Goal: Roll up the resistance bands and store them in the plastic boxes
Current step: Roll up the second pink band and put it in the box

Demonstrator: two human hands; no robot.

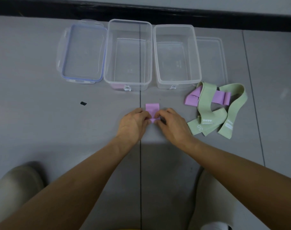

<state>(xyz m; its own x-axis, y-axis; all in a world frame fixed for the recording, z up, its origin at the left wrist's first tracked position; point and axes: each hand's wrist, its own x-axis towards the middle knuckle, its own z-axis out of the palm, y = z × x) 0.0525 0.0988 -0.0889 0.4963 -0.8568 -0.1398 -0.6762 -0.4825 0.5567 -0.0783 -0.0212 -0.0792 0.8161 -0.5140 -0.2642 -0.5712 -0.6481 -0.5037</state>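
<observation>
A pink resistance band (pixel 152 109) lies flat on the grey floor in front of me, its near end rolled between my fingers. My left hand (pixel 134 122) and my right hand (pixel 172 123) both pinch that rolled end from either side. Two clear plastic boxes stand open beyond it: the left box (pixel 106 77) shows something pink at its near wall, the right box (pixel 198 78) looks empty. A heap of green bands (pixel 206 112) with another pink band (pixel 220 98) tangled in it lies to the right.
A clear lid with a blue seal (pixel 82 53) lies left of the boxes, a second clear lid (pixel 211 58) right of them. A small black speck (pixel 83 103) marks the floor at left. My knees (pixel 16 185) frame the bottom corners.
</observation>
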